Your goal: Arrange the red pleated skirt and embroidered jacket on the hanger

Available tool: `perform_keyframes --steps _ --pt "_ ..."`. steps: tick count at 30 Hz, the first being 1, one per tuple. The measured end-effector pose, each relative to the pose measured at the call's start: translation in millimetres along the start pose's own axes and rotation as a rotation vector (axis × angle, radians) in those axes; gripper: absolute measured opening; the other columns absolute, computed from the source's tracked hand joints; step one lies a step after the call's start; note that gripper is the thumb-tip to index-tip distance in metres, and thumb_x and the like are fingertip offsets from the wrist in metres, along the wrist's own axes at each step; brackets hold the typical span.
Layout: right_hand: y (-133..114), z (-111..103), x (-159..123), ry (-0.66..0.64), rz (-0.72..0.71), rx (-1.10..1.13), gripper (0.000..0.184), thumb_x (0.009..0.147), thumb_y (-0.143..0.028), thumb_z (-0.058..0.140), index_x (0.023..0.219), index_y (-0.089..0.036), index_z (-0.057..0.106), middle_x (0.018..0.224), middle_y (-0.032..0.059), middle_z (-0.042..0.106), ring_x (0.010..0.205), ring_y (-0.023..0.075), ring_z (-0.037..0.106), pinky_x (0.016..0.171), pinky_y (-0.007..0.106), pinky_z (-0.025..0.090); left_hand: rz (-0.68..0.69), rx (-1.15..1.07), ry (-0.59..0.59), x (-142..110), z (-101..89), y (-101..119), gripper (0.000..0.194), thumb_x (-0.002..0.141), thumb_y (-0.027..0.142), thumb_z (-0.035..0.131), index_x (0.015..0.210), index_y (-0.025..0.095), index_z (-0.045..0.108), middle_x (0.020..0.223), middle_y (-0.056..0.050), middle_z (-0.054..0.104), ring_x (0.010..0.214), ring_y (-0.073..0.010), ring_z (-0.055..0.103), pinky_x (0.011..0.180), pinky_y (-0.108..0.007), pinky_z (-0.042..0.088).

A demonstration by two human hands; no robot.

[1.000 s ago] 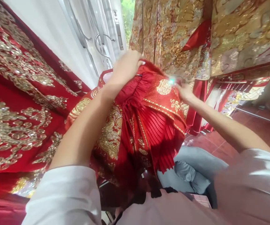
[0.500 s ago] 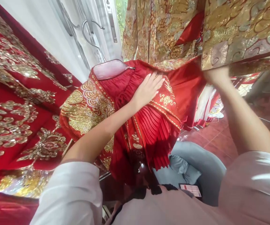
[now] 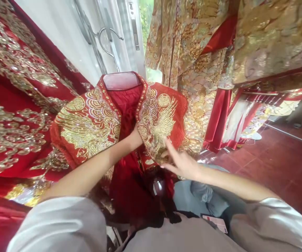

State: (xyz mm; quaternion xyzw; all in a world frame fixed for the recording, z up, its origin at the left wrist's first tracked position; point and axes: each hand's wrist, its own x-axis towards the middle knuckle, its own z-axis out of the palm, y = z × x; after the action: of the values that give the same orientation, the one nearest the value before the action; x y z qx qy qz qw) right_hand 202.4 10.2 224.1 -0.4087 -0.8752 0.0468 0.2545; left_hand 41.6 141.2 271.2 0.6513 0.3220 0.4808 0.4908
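Observation:
A red jacket (image 3: 178, 108) with gold embroidery hangs on a hanger (image 3: 110, 49) in front of me, its front parted over a dark red lining. My left hand (image 3: 136, 137) is at the inner edge of the right-hand front panel and grips it; its fingers are hidden behind the cloth. Over the lower part of the same panel is my right hand (image 3: 183, 163), fingers apart, the index finger stretched out against the embroidery. Nothing shows in its grasp.
Red garments with silvery beading (image 3: 11, 129) hang close on the left. Gold patterned garments (image 3: 205, 70) hang at the right. A grey-blue seat (image 3: 184, 197) with a cushion and a phone (image 3: 215, 223) is below, on a red tiled floor (image 3: 271, 161).
The right front panel, folded back before, now lies forward with its embroidery showing. My left hand moved down to its edge. My right hand came from the far right down onto the panel.

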Motion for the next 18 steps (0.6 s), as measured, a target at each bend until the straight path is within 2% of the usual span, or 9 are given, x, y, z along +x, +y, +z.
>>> perform_keyframes --steps 2,4,6,8,10,12,14,16,18 --pt "34 -28 19 0.194 0.046 0.121 0.080 0.092 -0.028 0.045 0.151 -0.015 -0.007 0.100 0.0091 0.066 0.068 0.0142 0.063 0.063 0.027 0.056 0.133 0.295 0.017 -22 -20.6 20 0.024 0.087 0.027 0.046 0.093 0.016 0.066 0.126 -0.006 0.060 0.133 -0.0221 0.039 0.116 -0.048 0.021" --pt "80 -58 43 0.457 0.086 0.128 0.065 0.093 -0.026 0.040 0.150 -0.019 0.009 0.104 0.0093 0.064 0.080 0.0165 0.064 0.073 0.033 0.056 0.299 0.663 0.032 -41 -43.9 47 0.017 0.078 0.022 0.055 0.090 0.017 0.067 0.138 -0.004 0.051 0.140 -0.0227 0.028 0.119 -0.046 0.006" --pt "129 -74 66 0.570 0.085 0.185 0.056 0.090 -0.023 0.043 0.143 -0.020 0.026 0.116 0.0100 0.060 0.096 0.0174 0.062 0.082 0.035 0.054 0.487 1.096 0.130 -52 -67.1 73 0.024 0.078 0.023 0.057 0.099 0.017 0.067 0.141 -0.005 0.048 0.138 -0.0261 0.031 0.118 -0.050 0.008" --pt "167 -73 81 0.455 0.121 0.277 0.052 0.086 -0.021 0.048 0.137 -0.018 0.035 0.128 0.0102 0.053 0.111 0.0163 0.055 0.091 0.034 0.050 0.646 1.437 0.299 -55 -88.8 92 0.033 0.083 0.028 0.051 0.111 0.015 0.064 0.134 -0.008 0.054 0.130 -0.0277 0.040 0.113 -0.053 0.020" --pt "187 -64 86 0.162 0.174 0.362 0.048 0.084 -0.022 0.052 0.130 -0.013 0.042 0.128 0.0108 0.054 0.109 0.0146 0.055 0.090 0.032 0.048 0.699 1.538 0.454 -50 -107.7 103 0.041 0.087 0.032 0.045 0.119 0.011 0.059 0.130 -0.011 0.056 0.125 -0.0270 0.045 0.109 -0.051 0.028" --pt "193 -60 79 -0.140 0.218 0.399 0.041 0.081 -0.028 0.057 0.116 -0.008 0.053 0.113 0.0107 0.061 0.094 0.0140 0.059 0.083 0.031 0.050 0.584 1.511 0.507 -41 -122.4 109 0.051 0.088 0.038 0.041 0.127 0.007 0.051 0.129 -0.013 0.055 0.122 -0.0269 0.048 0.106 -0.049 0.034" --pt "194 -68 63 -0.280 0.241 0.391 0.037 0.074 -0.035 0.065 0.098 -0.007 0.061 0.093 0.0083 0.065 0.078 0.0141 0.059 0.075 0.031 0.051 0.327 1.496 0.449 -32 -131.8 112 0.060 0.088 0.049 0.035 0.128 0.008 0.051 0.122 -0.011 0.059 0.116 -0.0294 0.054 0.099 -0.051 0.040" --pt "195 -87 42 -0.186 0.261 0.401 0.040 0.068 -0.042 0.070 0.090 -0.009 0.064 0.084 0.0061 0.065 0.071 0.0145 0.059 0.071 0.032 0.051 0.094 1.518 0.365 -27 -136.0 114 0.068 0.087 0.061 0.027 0.123 0.011 0.058 0.110 -0.008 0.064 0.111 -0.0329 0.058 0.094 -0.054 0.043" --pt "196 -104 21 0.010 0.291 0.452 0.045 0.068 -0.048 0.069 0.094 -0.011 0.065 0.086 0.0057 0.066 0.073 0.0143 0.060 0.071 0.031 0.051 0.000 1.542 0.324 -25 -137.0 115 0.073 0.086 0.065 0.022 0.119 0.013 0.061 0.106 -0.007 0.065 0.111 -0.0352 0.057 0.093 -0.055 0.043"
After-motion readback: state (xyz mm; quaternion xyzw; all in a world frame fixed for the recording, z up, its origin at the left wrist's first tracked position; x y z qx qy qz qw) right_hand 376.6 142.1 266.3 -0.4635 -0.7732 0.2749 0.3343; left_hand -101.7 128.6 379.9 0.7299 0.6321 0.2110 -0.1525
